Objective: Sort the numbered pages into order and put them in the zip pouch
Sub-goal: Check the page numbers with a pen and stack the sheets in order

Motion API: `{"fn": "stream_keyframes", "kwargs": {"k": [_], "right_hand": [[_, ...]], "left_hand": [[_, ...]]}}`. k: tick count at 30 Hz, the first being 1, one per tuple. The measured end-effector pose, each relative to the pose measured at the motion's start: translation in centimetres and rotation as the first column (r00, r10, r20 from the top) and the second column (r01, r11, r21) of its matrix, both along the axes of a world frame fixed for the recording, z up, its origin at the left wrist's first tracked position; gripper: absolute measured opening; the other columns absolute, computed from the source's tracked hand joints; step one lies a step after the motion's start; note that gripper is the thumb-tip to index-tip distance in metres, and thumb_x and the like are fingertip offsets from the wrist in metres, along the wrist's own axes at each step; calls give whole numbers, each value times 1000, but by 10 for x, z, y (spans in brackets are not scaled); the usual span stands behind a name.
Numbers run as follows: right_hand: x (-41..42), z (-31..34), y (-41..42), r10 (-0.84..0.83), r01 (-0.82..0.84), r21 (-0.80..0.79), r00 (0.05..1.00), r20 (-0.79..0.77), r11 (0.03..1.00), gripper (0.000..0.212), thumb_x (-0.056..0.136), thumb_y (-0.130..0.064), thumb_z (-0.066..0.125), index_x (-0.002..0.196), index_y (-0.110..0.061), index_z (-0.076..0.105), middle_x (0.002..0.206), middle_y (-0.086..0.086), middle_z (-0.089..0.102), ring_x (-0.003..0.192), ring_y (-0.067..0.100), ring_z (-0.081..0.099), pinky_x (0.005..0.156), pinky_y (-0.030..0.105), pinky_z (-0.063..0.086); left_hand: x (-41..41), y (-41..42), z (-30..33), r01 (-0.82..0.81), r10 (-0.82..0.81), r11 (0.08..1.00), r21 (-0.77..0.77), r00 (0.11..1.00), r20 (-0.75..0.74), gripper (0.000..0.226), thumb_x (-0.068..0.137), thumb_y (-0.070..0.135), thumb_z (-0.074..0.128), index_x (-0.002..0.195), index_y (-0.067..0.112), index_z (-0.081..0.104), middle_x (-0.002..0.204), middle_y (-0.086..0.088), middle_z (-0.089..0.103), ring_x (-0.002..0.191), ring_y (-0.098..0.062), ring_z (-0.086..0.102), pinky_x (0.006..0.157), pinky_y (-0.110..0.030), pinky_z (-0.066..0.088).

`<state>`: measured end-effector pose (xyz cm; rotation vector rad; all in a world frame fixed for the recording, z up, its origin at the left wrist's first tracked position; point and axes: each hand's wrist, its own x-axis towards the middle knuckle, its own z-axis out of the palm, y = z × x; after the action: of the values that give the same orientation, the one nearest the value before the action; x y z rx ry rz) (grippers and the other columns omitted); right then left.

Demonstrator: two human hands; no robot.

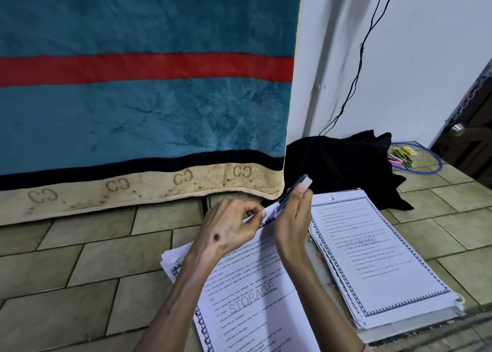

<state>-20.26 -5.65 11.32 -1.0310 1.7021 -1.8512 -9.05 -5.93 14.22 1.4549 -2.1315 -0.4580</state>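
Pages (pixel 255 293) with the faint word STORAGE are lying on the tiled floor (pixel 80 266) right in front of you; your left hand (pixel 229 231) is pinching the top corner of the front sheet between thumb and fingers; your right hand (pixel 292 218) is curling round a small stapler (pixel 295 189), which is tilting up over that same corner; you are holding both hands close together. Just to the right, a second stack of pages (pixel 380 261) is lying flat, and its top sheet is showing a red 6; a clear zip pouch (pixel 319 269) seems to be lying under that stack, but I cannot tell for sure. Behind, a blue towel (pixel 143 106) with a red stripe is hanging down, and a black cloth (pixel 340 162) is sitting by the wall.
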Motion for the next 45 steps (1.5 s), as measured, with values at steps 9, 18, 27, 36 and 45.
{"fn": "stream_keyframes", "kwargs": {"k": [9, 18, 27, 36, 45], "right_hand": [[-3, -5, -8, -15, 16, 13, 996, -87, 1000, 31, 101, -29, 30, 81, -7, 38, 59, -2, 41, 54, 1, 44, 55, 20, 31], [-41, -2, -26, -111, 102, 113, 991, 80, 988, 40, 101, -39, 26, 91, -6, 47, 73, -5, 47, 82, 22, 47, 72, 25, 29], [-52, -65, -10, 185, 67, 448, 849, -495, 891, 37, 98, -42, 34, 117, -17, 54, 104, 8, 54, 106, 31, 47, 86, 42, 38], [-11, -132, 10, 477, 241, 644, 498, -724, 726, 46, 80, -47, 34, 109, -31, 66, 85, 12, 59, 80, 32, 55, 68, 38, 42], [2, -129, 5, 443, 265, 598, 465, -766, 756, 47, 79, -41, 35, 108, -23, 67, 80, 12, 58, 72, 31, 55, 62, 36, 42]], "left_hand": [[8, 2, -4, 100, -98, 991, 89, 995, -30, 23, 83, 52, 56, 95, 37, 67, 90, 19, 70, 88, -4, 63, 82, -30, 51], [70, 30, -91, -42, 383, 885, 464, 631, -674, 92, 31, 71, 80, 109, 25, 61, 113, 2, 69, 110, -21, 63, 91, -41, 52], [88, 30, -125, -96, 519, 794, 601, 623, -586, 10, 86, 12, 62, 91, 20, 66, 70, 16, 72, 82, -13, 68, 58, -16, 54], [169, 22, -132, -503, 666, 719, 480, 695, -270, 35, 86, 13, 64, 117, -3, 60, 117, -22, 64, 108, -36, 60, 92, -42, 47], [166, 11, -135, -634, 738, 658, 406, 651, -178, 40, 89, 11, 57, 126, 2, 45, 122, -20, 59, 110, -37, 56, 84, -37, 42]]}}
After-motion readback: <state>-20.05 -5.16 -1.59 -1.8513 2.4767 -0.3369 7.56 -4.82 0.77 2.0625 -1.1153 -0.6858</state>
